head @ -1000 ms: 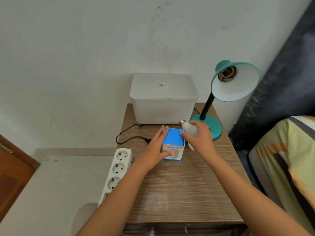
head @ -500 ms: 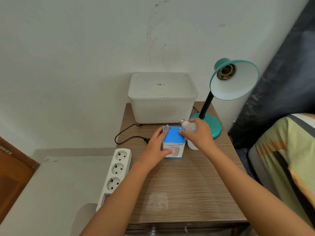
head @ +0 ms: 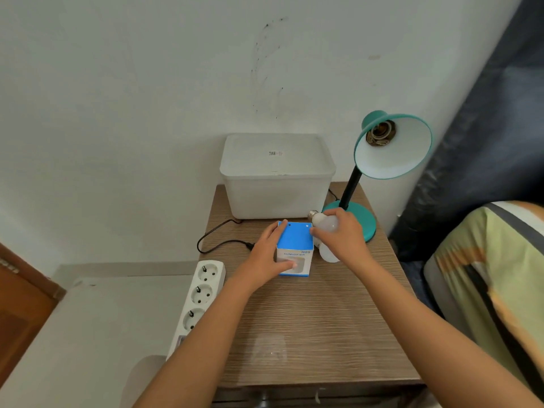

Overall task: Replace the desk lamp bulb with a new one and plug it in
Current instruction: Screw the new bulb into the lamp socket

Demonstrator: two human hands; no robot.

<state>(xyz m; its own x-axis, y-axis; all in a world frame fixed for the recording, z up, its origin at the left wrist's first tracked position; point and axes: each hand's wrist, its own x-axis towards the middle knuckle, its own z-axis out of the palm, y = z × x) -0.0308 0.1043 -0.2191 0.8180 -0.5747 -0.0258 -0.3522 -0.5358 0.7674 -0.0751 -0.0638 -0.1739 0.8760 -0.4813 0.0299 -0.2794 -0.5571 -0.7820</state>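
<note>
Left hand [head: 269,254] clasping small blue-and-white cardboard box [head: 295,248], steadying it on table [head: 309,325]; right hand [head: 343,238] gripping white bulb [head: 323,223], keeping it off empty-socketed teal lamp [head: 391,145].

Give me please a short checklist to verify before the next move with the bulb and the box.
1. Lamp socket empty: ok.
2. Right hand has a grip on the bulb: ok.
3. Left hand steadies the blue box: ok.
4. Box closed on top: ok.
5. Lamp plug out of the power strip: ok, its visible sockets are free.
6. Whether the held bulb is the old or the new one: cannot tell.
</note>
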